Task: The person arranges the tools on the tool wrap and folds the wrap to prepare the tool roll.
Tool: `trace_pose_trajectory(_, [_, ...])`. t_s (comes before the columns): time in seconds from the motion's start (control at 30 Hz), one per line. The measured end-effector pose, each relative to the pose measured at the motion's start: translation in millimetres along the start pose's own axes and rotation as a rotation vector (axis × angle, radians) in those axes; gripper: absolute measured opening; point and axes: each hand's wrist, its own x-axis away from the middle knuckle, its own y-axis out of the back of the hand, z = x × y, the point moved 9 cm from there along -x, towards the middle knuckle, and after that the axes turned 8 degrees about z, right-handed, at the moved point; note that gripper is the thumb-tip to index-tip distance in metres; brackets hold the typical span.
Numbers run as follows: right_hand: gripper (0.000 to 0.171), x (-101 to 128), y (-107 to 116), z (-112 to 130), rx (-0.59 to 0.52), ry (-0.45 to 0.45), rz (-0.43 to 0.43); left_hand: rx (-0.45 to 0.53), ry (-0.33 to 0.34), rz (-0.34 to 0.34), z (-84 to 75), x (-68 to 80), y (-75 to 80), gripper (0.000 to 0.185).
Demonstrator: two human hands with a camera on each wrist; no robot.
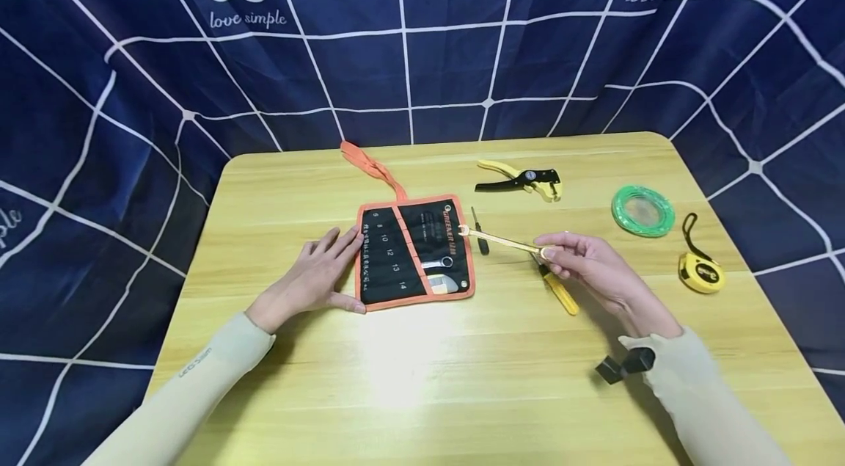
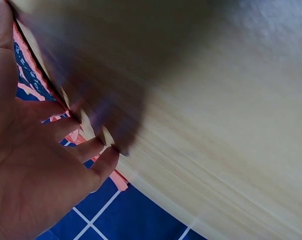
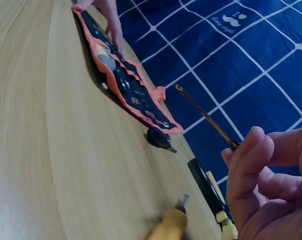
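A black tool pouch with orange trim lies on the table, its left side printed with sizes. My left hand rests at its left edge, fingers spread and fairly straight, the thumb at the lower corner. My right hand pinches one end of a long wrench between thumb and fingers. The wrench's open-ended head overlaps the pouch's right edge in the head view; in the right wrist view, the wrench is held up above the table. A shorter ring-ended wrench sits in a pouch pocket, above a rounded grey-and-cream piece.
A black-handled screwdriver lies right of the pouch. Beneath my right hand is a yellow-handled screwdriver. Yellow-and-black wire strippers lie farther back. At right are a green wire coil and a yellow tape measure. Blue curtains surround the table.
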Motion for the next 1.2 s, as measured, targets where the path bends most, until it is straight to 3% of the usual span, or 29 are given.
trace_pose_trajectory(0.2, [0.03, -17, -6, -1, 0.077, -0.04, -0.037, -0.005, 0.0, 0.009, 0.0, -0.6, -1.2, 0.131])
trace_pose_trajectory(0.47, [0.031, -41, -17, -4, 0.161, -0.09, -0.003, 0.0, -0.004, 0.007, -1.2, -0.6, -1.1, 0.13])
trace_pose_trajectory(0.77, [0.034, -61, -31, -7, 0.192, -0.093, 0.024, -0.005, -0.007, 0.003, -2.1, 0.1, -1.3, 0.13])
trace_pose_trajectory(1.03, [0.03, -70, -36, 4, 0.31, -0.058, -0.015, -0.021, -0.004, -0.001, -2.6, -2.3, 1.0, 0.131])
trace_pose_trajectory(1.2, [0.027, -77, -39, 1, 0.335, -0.074, 0.023, -0.025, -0.008, -0.005, -3.5, 0.6, 0.0, 0.129])
